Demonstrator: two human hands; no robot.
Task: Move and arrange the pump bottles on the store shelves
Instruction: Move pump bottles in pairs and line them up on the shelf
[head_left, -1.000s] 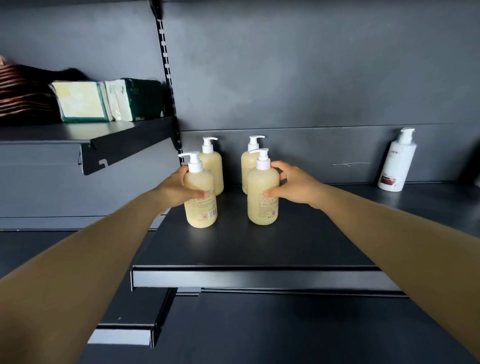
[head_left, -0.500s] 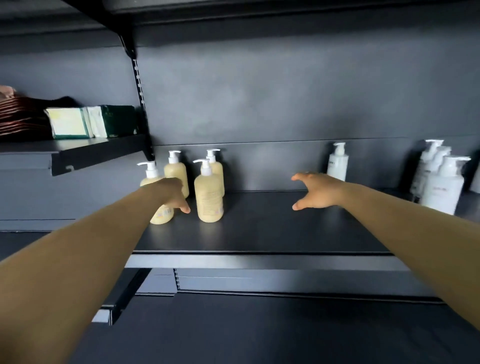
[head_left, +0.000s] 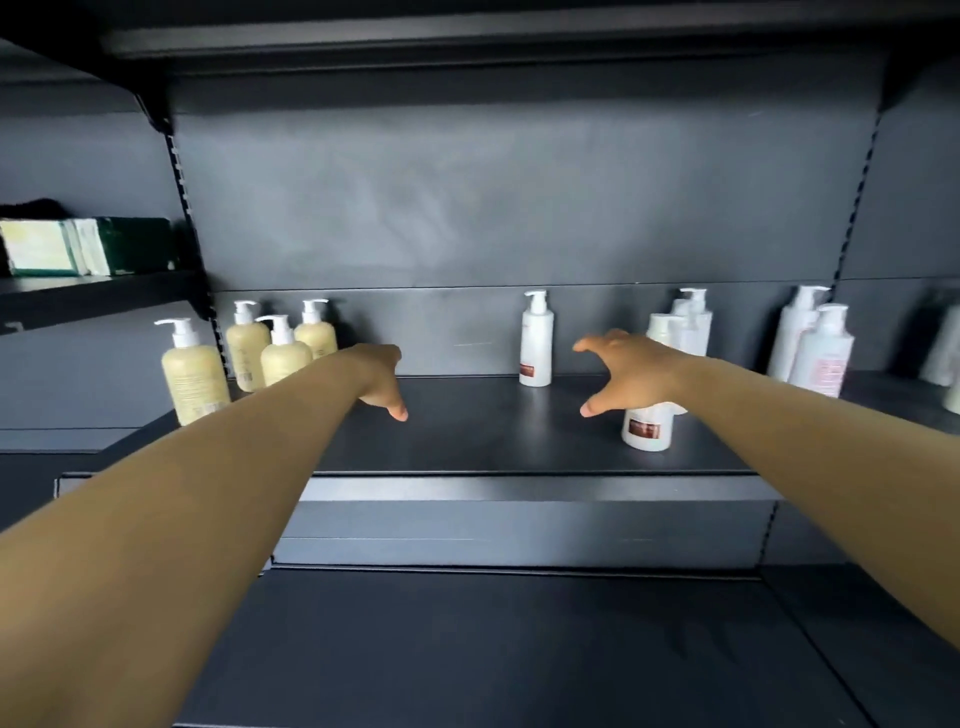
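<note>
From the head view, your left hand (head_left: 382, 382) and your right hand (head_left: 631, 374) both reach over the shelf (head_left: 493, 441). Both hands hold nothing. The right fingers (head_left: 587, 345) are spread wide. The left fingers (head_left: 397, 410) are loosely curled and point down at the bare middle of the shelf.

Four yellow bottles (head_left: 195, 382) stand in a bunch at the left end of the shelf. One white bottle (head_left: 536, 340) stands alone by the back edge. A fat white bottle (head_left: 648, 426) sits just behind your right hand, and more white bottles (head_left: 813, 343) stand at the right end.

These bottles look like hard, smooth plastic, so they may slip. Full ones will likely feel a bit heavy. Wrap your fingers round the fat middle part. Don't lift by the pump top, since it looks thin and could pop down.
</note>
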